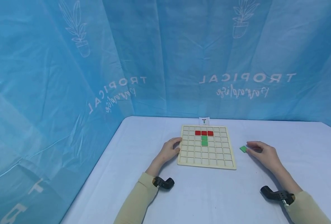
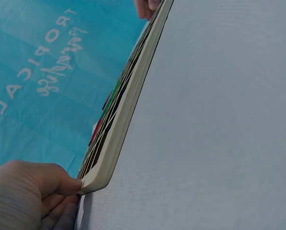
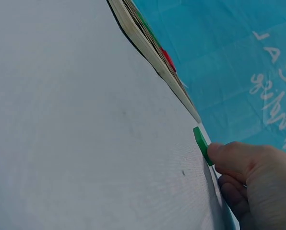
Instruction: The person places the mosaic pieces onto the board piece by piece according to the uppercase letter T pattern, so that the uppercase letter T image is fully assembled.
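A pale square grid board (image 1: 190, 163) lies on the white table. It bears a row of three red tiles (image 1: 204, 133) with two green tiles (image 1: 204, 143) below the middle one. My left hand (image 1: 169, 150) touches the board's left edge with thumb and fingertips spread apart; the left wrist view puts the thumb (image 2: 61, 182) right at the board's rim. To the right of the board, my right hand (image 1: 263, 154) pinches a loose green tile (image 1: 243, 149). That tile (image 3: 203, 146) shows its thin side in the right wrist view, standing out past the thumb.
Behind the board, at the table's far edge, is a small card (image 1: 204, 121) printed with a grid pattern. A blue printed curtain (image 1: 179, 62) hangs behind the table (image 1: 204, 196) and along its left side. Both wrists wear black camera mounts.
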Motion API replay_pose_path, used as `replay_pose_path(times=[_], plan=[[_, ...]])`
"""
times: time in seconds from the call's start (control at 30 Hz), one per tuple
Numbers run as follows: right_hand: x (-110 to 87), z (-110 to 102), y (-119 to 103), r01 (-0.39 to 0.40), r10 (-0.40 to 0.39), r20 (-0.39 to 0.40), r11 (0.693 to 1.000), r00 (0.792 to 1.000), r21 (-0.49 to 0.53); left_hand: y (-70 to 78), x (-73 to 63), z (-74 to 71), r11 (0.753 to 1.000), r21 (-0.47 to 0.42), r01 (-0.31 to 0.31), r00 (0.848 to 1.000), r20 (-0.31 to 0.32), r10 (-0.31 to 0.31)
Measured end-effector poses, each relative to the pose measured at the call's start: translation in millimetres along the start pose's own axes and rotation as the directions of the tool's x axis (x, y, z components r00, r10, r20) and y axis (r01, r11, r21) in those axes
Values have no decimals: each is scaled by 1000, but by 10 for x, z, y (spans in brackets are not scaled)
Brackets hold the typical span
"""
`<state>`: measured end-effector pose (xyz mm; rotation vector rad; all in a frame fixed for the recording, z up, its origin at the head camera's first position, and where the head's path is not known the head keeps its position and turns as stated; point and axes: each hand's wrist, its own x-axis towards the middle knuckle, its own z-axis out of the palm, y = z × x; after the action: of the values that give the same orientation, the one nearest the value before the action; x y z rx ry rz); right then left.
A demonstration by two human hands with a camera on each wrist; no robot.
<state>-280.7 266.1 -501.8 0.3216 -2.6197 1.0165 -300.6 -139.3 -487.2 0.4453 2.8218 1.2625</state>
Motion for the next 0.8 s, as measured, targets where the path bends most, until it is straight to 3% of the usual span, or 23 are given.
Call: replay_pose_path(times=[0.8], plan=[[10, 2, -46, 14, -12, 64, 999, 998, -34, -15, 1, 2, 1000, -2, -27, 1000, -7, 27]])
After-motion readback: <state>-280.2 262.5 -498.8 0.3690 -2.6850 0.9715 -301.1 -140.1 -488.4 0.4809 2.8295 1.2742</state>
